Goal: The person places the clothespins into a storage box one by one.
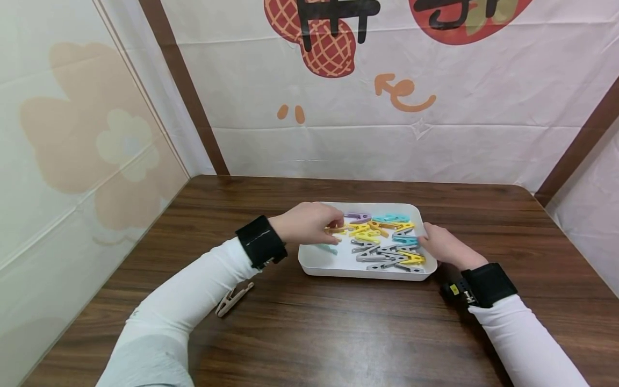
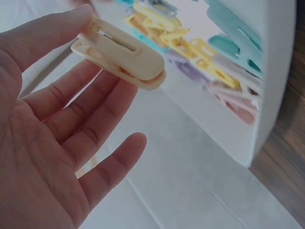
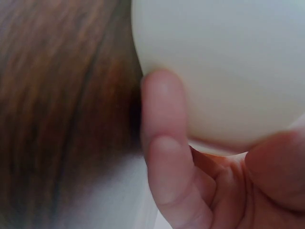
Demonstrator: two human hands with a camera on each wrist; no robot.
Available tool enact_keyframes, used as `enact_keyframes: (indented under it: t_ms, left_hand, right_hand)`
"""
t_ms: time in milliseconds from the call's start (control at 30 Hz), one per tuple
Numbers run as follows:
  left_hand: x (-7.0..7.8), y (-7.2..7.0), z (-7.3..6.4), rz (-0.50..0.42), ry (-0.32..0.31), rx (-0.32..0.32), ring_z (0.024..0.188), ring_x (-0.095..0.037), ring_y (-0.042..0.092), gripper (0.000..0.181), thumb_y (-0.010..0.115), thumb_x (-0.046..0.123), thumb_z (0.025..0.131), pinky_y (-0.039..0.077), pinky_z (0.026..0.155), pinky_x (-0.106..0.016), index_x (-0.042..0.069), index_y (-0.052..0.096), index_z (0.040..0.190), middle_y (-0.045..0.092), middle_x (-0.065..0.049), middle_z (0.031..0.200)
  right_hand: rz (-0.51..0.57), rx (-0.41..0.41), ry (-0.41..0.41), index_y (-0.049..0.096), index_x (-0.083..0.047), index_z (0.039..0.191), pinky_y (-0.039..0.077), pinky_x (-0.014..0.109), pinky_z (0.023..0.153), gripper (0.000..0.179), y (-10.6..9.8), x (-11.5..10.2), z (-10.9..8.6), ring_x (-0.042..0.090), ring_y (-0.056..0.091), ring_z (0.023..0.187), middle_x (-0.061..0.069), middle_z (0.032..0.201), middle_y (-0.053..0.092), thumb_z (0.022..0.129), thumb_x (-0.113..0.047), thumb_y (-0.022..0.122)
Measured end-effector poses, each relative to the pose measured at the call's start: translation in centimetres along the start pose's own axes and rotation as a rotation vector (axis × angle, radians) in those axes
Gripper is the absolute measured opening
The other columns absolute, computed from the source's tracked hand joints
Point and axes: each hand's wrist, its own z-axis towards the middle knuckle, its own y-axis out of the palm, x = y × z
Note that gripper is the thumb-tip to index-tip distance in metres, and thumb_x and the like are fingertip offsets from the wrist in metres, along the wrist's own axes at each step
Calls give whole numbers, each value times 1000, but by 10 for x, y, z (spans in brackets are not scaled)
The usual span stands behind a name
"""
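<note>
My left hand (image 1: 311,223) is over the left part of a white tray (image 1: 362,272), pinching a pale yellow clothespin (image 2: 124,55) between thumb and fingers. In the left wrist view the little finger stands apart from the clip. On the right, my right hand (image 1: 447,247) grips the tray's right end; the right wrist view shows its fingers (image 3: 164,105) against the tray's outer wall. Inside lie several clothespins: yellow ones (image 1: 368,235) in the middle, grey ones (image 1: 379,258) nearer the front, blue ones (image 1: 390,218) and a purple one (image 1: 358,216) toward the back.
A single beige clothespin (image 1: 234,299) lies on the brown wooden table (image 1: 338,333), below the left forearm. A pale green clip (image 1: 326,248) sits at the tray's left side. Printed white cloth (image 1: 333,150) hangs behind the table and along its sides.
</note>
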Motion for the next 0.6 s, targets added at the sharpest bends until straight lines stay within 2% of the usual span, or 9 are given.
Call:
enact_keyframes:
  t_ms: [167,300,600]
  left_hand:
    - [8,5,24,85,11,-75,75,-12,52,23,73,31,88,40,64,-26,14,65,102,59,4,83]
    - [11,10,38,135,6,-100,75,-12,52,22,73,30,88,39,63,-26,14,66,101,59,5,83]
    - [13,20,54,218,-39,-156,78,-12,52,23,76,35,85,40,68,-26,16,67,93,60,6,83]
  right_hand:
    - [-2,-6,2,21,19,140,48,33,59,52,-1,1,0,30,57,89,34,120,48,103,-12,40]
    - [-15,2,-3,22,19,140,48,32,62,51,-1,1,1,31,56,92,34,120,48,103,-13,39]
    - [-12,9,-8,23,18,140,48,32,62,50,-1,1,1,31,57,92,33,120,49,103,-12,39]
